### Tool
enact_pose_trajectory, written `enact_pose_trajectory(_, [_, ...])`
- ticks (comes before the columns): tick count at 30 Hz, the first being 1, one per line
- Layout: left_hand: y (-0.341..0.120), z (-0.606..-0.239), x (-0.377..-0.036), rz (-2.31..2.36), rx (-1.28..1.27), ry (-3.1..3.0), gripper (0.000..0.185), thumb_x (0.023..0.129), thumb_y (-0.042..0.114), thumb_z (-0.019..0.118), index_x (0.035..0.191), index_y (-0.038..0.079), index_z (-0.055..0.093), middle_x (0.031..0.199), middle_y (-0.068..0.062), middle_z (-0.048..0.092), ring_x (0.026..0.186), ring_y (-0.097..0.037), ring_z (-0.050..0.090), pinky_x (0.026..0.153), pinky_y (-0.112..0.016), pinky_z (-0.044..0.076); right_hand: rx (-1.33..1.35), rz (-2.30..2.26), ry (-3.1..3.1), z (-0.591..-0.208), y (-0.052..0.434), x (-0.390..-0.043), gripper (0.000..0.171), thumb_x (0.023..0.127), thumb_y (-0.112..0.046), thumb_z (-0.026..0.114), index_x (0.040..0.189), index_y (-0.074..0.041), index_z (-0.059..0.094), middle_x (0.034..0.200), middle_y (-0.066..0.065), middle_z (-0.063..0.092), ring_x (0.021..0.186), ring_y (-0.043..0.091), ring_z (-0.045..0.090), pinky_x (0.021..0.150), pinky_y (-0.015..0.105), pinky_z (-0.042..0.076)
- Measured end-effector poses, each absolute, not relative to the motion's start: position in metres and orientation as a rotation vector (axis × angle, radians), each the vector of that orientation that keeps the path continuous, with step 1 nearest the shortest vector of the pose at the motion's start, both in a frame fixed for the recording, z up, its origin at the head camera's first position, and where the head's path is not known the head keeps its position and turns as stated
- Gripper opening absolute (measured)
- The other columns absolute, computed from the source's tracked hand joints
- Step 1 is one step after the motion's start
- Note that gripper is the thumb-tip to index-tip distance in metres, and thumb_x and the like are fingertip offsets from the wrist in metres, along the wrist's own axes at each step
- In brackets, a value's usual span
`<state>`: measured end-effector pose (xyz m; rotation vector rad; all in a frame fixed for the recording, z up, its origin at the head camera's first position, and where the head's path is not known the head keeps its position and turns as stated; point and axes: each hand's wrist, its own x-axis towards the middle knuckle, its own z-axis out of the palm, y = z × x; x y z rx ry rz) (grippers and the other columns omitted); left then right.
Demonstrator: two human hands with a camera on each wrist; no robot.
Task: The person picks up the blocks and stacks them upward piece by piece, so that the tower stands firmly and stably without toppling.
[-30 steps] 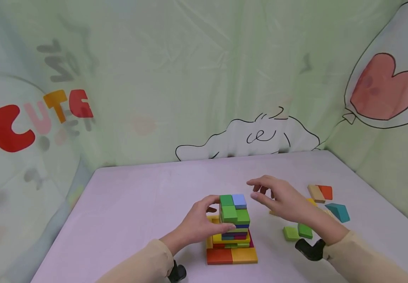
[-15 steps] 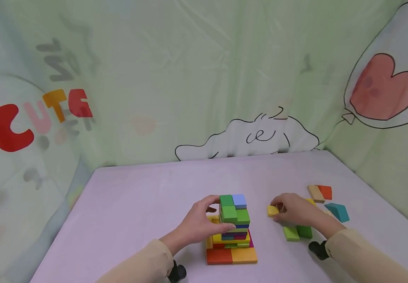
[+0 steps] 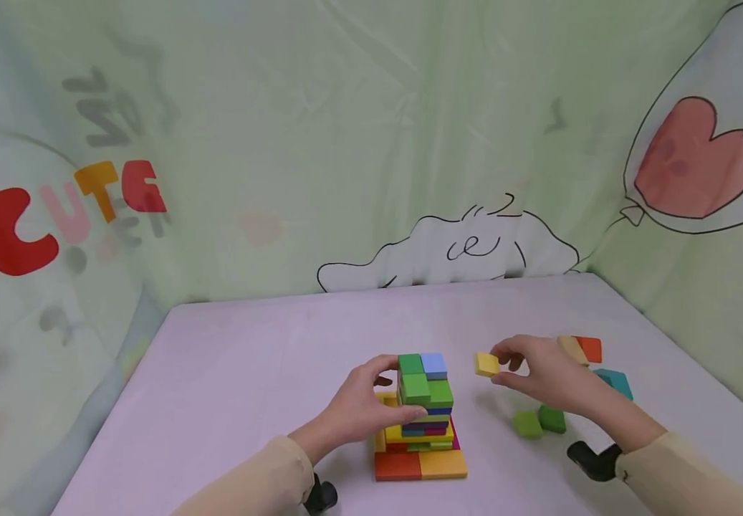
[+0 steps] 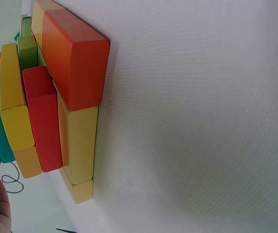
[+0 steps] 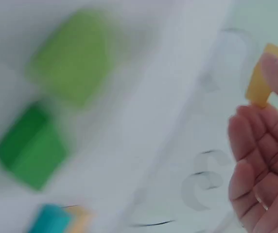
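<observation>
My right wrist picture is all blurry, so the green blocks (image 5: 56, 97) look smeared. My right hand (image 3: 548, 376) hides part of a tan block (image 3: 569, 347). The tower (image 4: 46, 111) is cut off at the left wrist picture's edge.

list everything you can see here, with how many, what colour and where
block tower: one, mixed colours with green and light blue on top and an orange and yellow base, centre of table
small yellow block: one, yellow, in the air right of the tower, in the right hand's grip
green blocks: two, light green and dark green, side by side on table below the right hand
loose blocks: three seen, tan, orange and teal, far right of table, partly hidden
table: one, pale lilac
backdrop: one, pale green with cartoon prints, behind table
left hand: holds the tower's left side
right hand: pinches the small yellow block
</observation>
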<state>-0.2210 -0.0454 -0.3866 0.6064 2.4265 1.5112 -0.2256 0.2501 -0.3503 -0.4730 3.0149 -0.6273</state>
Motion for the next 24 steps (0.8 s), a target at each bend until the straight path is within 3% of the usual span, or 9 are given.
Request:
enact_pose_trajectory(9, [-0.044, -0.387, -0.221, 1.498, 0.589, 2.431, 0.062, 0.085, 0.035, 0.084, 0.140, 0.020, 0.058, 0.139, -0.002, 0.061, 0.128, -0.031, 0.057, 0.106, -0.050, 0.053, -0.835, -0.726, 3.007, -0.320, 0.213, -0.184, 0.035, 0.083, -0.030, 0.085, 0.113, -0.018, 0.072, 0.099, -0.015, 0.066, 0.089, 0.005, 0.056, 0.072, 0.018, 0.053])
enact_pose_trajectory(24, [-0.046, -0.386, -0.220, 1.511, 0.601, 2.419, 0.063, 0.085, 0.032, 0.085, 0.140, 0.020, 0.057, 0.140, -0.002, 0.060, 0.128, -0.029, 0.056, 0.107, -0.051, 0.052, -0.710, -0.754, 2.993, -0.326, 0.206, -0.187, 0.036, 0.085, -0.033, 0.083, 0.114, -0.016, 0.072, 0.099, -0.011, 0.067, 0.089, 0.006, 0.058, 0.073, 0.020, 0.053])
